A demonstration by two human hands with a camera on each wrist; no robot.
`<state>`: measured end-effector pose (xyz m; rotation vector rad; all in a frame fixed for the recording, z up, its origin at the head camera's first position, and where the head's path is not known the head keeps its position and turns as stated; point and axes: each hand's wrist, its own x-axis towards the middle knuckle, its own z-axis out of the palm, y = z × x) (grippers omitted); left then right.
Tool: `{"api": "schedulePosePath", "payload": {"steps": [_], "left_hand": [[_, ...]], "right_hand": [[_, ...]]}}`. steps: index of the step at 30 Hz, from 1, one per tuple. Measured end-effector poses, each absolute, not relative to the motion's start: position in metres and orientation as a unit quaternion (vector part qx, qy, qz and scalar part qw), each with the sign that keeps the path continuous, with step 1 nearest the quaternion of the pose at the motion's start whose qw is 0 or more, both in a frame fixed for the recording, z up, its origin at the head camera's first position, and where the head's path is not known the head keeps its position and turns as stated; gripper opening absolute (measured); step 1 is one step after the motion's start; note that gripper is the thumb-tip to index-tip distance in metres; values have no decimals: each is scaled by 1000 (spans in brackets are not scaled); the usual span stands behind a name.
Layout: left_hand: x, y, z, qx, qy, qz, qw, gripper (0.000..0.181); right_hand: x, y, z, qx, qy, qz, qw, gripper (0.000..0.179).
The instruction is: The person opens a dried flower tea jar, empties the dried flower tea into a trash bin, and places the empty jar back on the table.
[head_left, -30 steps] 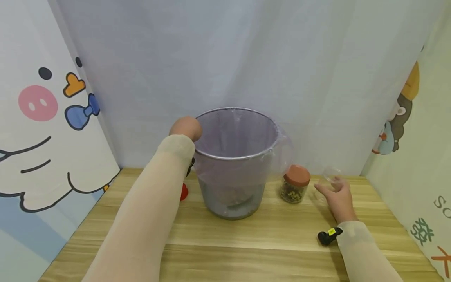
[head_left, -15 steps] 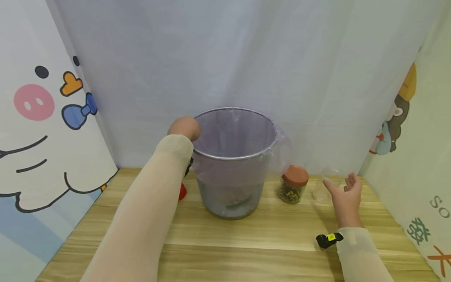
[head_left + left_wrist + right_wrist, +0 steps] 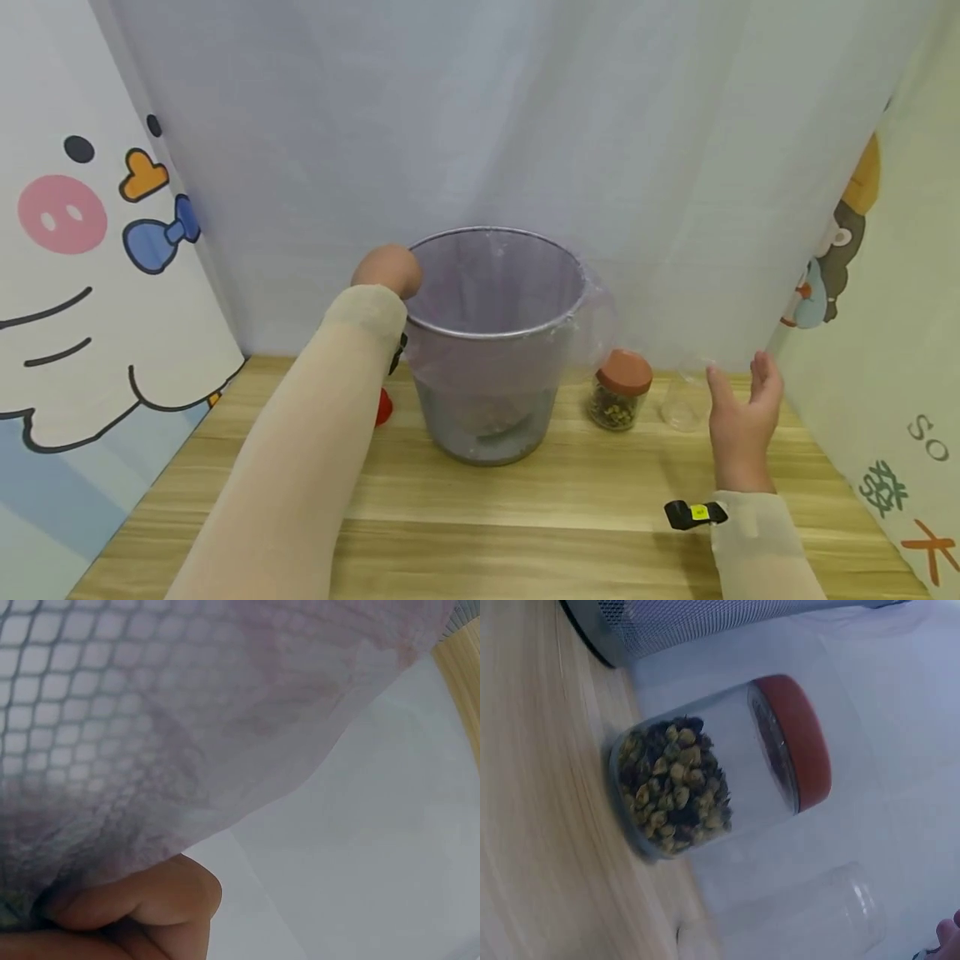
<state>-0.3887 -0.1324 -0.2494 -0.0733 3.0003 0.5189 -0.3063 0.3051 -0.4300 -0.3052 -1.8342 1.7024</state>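
A mesh waste bin (image 3: 491, 429) stands upright on the table, with a thin, pale purple plastic bag (image 3: 487, 358) lining it and folded down over its rim. At the bin's left rim, my left hand (image 3: 387, 271) grips the bag; most of its fingers are hidden in the head view. The left wrist view shows curled fingers (image 3: 150, 900) against the bag and mesh. My right hand (image 3: 744, 425) is raised, fingers apart, holding nothing. Just left of it a clear, see-through cup (image 3: 682, 408) stands upright. Farther left is a glass jar (image 3: 617, 408) with a red-brown lid and dried buds inside.
A small red object (image 3: 384, 407) sits left of the bin, partly hidden by my left sleeve. A pale curtain (image 3: 300, 167) hangs behind the wooden table (image 3: 525, 533). Printed cartoon panels stand at the left (image 3: 67, 292) and right sides.
My right hand has let go of the clear cup and drawn away to the right, its fingers spreading. The left hand stays at the bin's rim. The head view has shifted slightly.
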Motion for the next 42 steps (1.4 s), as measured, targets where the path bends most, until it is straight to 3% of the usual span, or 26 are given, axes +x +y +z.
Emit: {"api": "schedulePosePath", "payload": {"steps": [5,11,33,42], "left_hand": [[-390,-134,-250,-20,983,173,51,44],[-391,-135,-250,-19,983,174,53,45],[-382,-133,-243,-32,982,176,60,45],[-383,-131,-245,-25,984,166,63,45]], "right_hand": [[-300,289,-418,-56,-706,608,360,69],[-295,271,-412,-7,-718,595,360,69],[-310,250,-435,25,-794,578,186,91],[-320,246,-439,22,-811,568,139,101]]}}
